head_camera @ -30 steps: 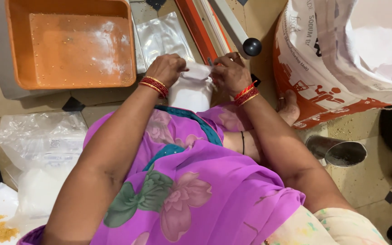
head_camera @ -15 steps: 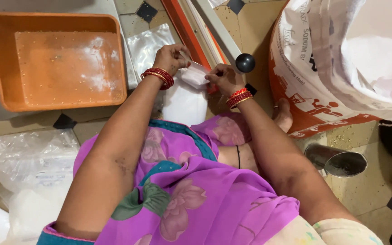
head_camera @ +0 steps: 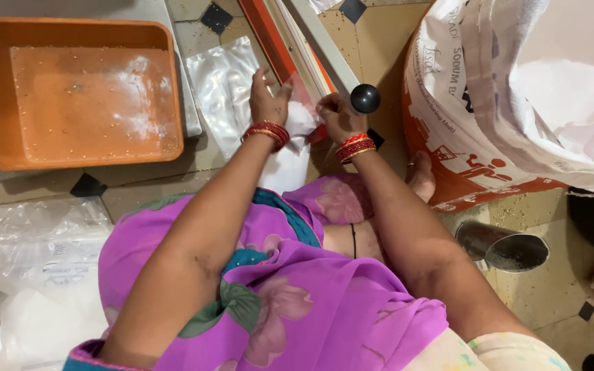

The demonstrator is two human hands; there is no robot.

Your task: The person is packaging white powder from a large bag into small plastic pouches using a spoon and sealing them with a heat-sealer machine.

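Note:
My left hand and my right hand both grip the top of a small clear plastic pouch filled with white powder. The pouch mouth lies against the jaw of an orange and white heat sealer, which has a black knob on its arm. The pouch body hangs down toward my lap between my wrists. Both wrists carry red bangles.
An orange plastic tub dusted with white powder stands at the left. An empty clear pouch lies on the floor beside the sealer. A large woven sack of white powder stands at the right, a steel cup below it. Plastic bags lie at lower left.
Both hands have lifted the pouch forward and up from my lap to the sealer's jaw. The camera has moved closer to the sealer.

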